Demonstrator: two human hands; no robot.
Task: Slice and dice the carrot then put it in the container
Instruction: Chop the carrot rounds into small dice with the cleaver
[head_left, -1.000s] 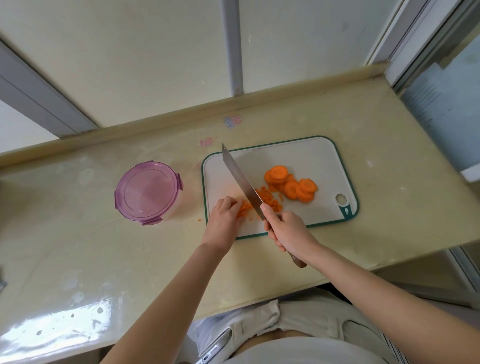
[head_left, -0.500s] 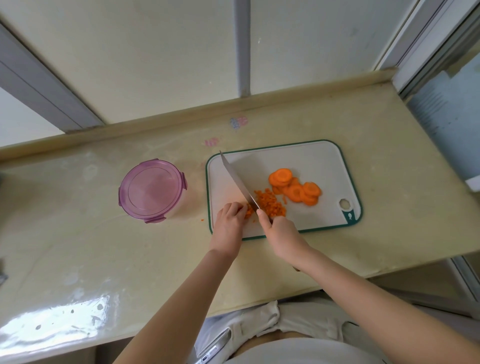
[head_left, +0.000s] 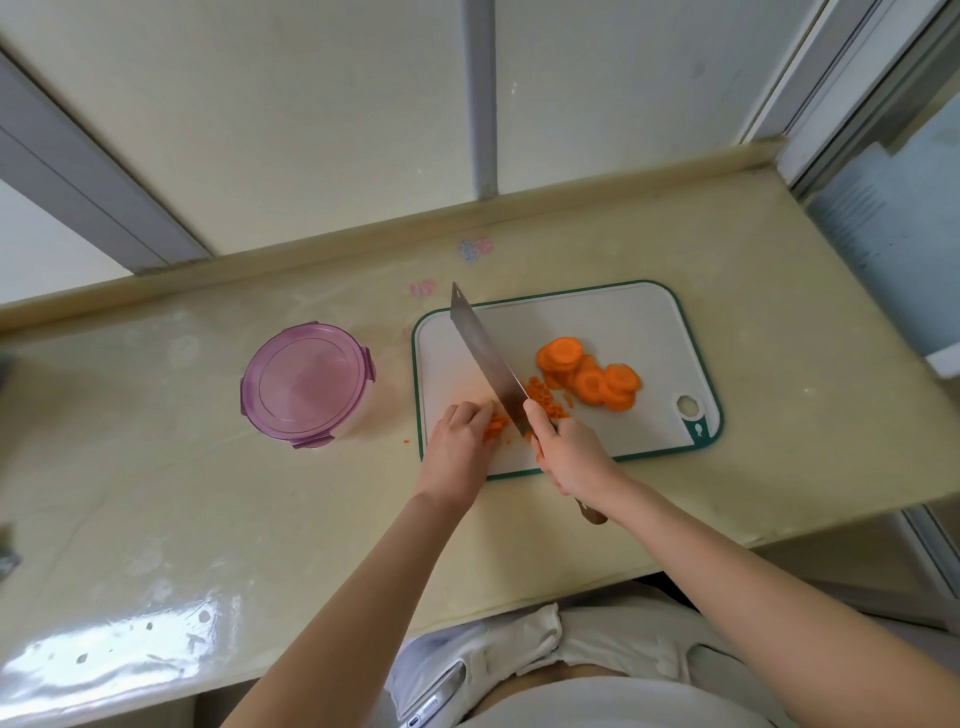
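A pale-yellow countertop (head_left: 156, 467) runs below a cream wall panel (head_left: 260, 130). By the countertop's back edge lies a pink-and-blue sticker (head_left: 475, 249), with a fainter pink mark (head_left: 422, 287) beside it.

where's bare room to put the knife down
Bare counter lies between the container and the near edge, and right of the cutting board. The board's far strip behind the carrot slices is free. Crowded: its near left corner, with left hand on a carrot piece, right hand, knife and diced carrot.

The carrot (head_left: 587, 382) is orange on a white cutting board (head_left: 623, 322) edged dark green. At its nine o'clock, the clear container (head_left: 359, 415) has a translucent purple lid (head_left: 307, 383). The knife (head_left: 485, 358) has a silver blade and brown handle.
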